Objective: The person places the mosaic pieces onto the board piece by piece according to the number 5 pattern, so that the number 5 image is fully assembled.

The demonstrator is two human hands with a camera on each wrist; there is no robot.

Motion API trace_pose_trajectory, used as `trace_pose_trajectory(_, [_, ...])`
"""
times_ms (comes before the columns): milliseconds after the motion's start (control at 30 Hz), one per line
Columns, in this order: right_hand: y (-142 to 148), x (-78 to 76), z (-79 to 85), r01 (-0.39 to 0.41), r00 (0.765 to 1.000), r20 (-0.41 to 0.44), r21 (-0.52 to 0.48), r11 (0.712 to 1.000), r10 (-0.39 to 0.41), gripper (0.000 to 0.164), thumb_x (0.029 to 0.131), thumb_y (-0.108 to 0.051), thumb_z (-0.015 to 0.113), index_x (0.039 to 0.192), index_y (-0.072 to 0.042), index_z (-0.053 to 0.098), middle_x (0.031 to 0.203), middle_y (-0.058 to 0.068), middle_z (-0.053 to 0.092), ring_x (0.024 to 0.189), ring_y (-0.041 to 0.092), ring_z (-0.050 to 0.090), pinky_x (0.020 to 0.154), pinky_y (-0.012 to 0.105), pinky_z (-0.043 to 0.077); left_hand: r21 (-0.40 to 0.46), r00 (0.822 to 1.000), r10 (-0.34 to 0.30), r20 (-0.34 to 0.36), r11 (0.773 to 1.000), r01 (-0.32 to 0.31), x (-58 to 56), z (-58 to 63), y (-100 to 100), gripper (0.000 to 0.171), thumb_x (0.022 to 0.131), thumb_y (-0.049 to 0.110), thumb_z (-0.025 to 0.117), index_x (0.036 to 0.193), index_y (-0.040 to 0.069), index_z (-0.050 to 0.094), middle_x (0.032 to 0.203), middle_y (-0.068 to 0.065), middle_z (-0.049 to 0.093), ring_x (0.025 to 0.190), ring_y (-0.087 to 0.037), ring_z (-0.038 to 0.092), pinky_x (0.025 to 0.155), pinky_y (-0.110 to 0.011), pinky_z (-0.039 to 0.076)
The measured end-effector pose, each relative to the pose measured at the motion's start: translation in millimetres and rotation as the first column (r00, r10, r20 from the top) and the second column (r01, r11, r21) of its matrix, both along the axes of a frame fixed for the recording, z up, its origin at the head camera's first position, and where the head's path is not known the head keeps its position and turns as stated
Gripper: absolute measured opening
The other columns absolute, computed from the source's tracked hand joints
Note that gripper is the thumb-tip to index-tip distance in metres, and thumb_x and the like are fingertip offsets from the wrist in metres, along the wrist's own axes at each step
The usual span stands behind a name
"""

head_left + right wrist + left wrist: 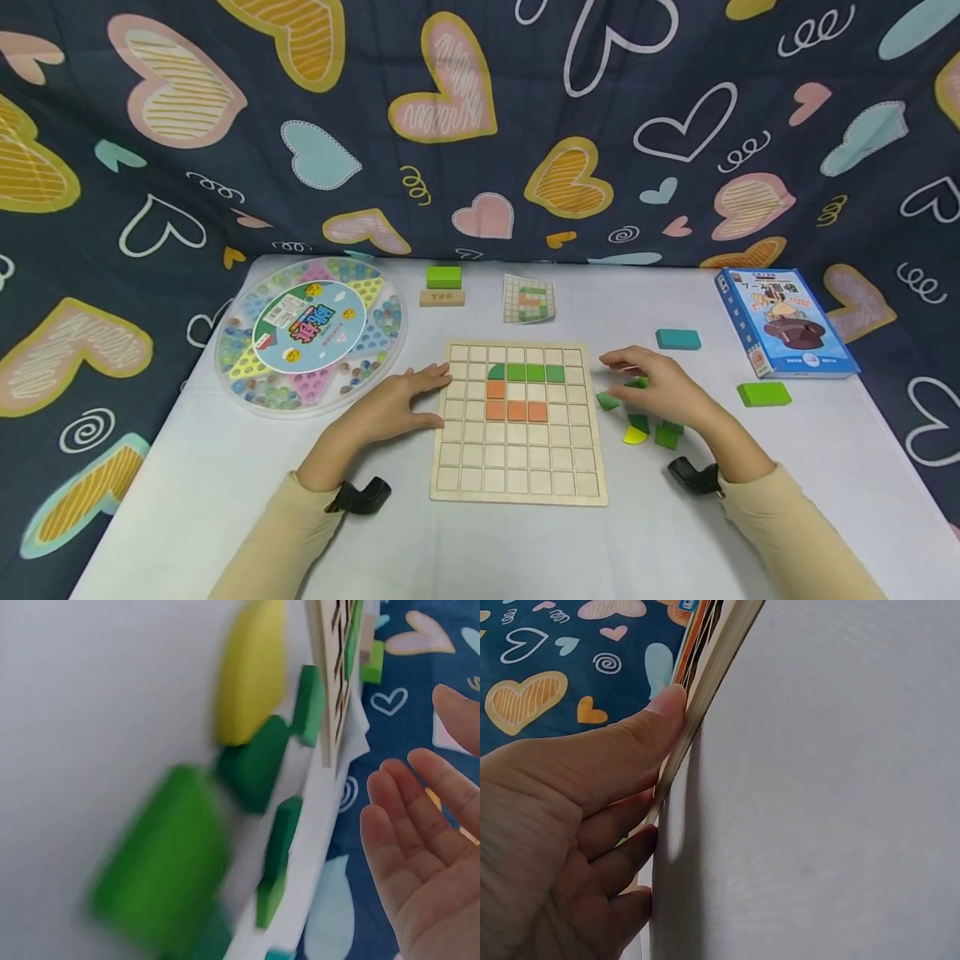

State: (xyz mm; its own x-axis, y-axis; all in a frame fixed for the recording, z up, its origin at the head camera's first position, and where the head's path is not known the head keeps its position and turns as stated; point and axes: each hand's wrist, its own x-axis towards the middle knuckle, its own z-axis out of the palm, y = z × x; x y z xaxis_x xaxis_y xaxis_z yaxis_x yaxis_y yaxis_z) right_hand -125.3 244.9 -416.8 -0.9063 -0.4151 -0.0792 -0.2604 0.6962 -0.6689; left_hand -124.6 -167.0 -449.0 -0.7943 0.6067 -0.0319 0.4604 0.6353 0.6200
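A wooden grid board (pixel 517 460) lies flat in the middle of the table. In its upper rows sit a row of green tiles (pixel 536 372) and several orange tiles (pixel 517 410). My left hand (pixel 390 407) rests at the board's left edge; in the left wrist view its thumb and fingertips touch the board's side (pixel 724 664). On the other side my right hand (pixel 663 387) hovers over loose pieces, fingers spread and holding nothing. Under it lie a yellow piece (pixel 636 435) and several green pieces (pixel 666 435), partly hidden by the hand.
A pattern card (pixel 529 300) lies behind the board. At the back left are a round marble game (pixel 311 333), a green block (pixel 444 277) and a wooden block (pixel 442 297). Toward the right are a teal block (pixel 678 339), a light green block (pixel 764 394) and a blue box (pixel 787 321).
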Motion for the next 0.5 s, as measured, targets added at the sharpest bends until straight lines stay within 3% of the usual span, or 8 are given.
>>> trace_pose_trajectory(133, [13.6,24.6,-2.6,0.019,1.000,0.006,0.021,1.000,-0.019,0.042,0.086,-0.016,0.070,0.125,-0.006,0.059,0.120,0.010,0.064,0.110,0.028,0.060,0.093,0.048,0.051,-0.002,1.000,0.000,0.008,1.000,0.000,-0.5,1.1,0.7,0.068,0.079,0.032,0.076,0.137,0.008,0.051,0.150,-0.005,0.038,0.139,-0.024,0.034,0.116,-0.047,0.025])
trace_pose_trajectory(300, [23.8,52.2,-8.8,0.032,0.998,0.048,0.055,0.998,-0.034,0.041,0.082,-0.018,0.074,0.121,-0.010,0.063,0.116,0.003,0.066,0.101,0.019,0.063,0.085,0.033,0.056,-0.012,1.000,0.007,0.014,1.000,-0.007,-0.6,3.0,0.6,0.068,0.079,0.032,0.076,0.137,0.008,0.051,0.150,-0.005,0.038,0.139,-0.025,0.033,0.116,-0.047,0.025])
trace_pose_trajectory(500, [26.7,64.3,-14.0,0.032,0.997,0.064,0.060,0.998,-0.036,0.038,0.081,-0.018,0.074,0.117,-0.011,0.065,0.113,0.000,0.065,0.095,0.011,0.063,0.080,0.024,0.055,-0.008,1.000,0.005,0.011,1.000,-0.005,-0.3,1.8,0.8,0.068,0.079,0.032,0.076,0.137,0.007,0.050,0.150,-0.005,0.038,0.139,-0.025,0.034,0.116,-0.047,0.026])
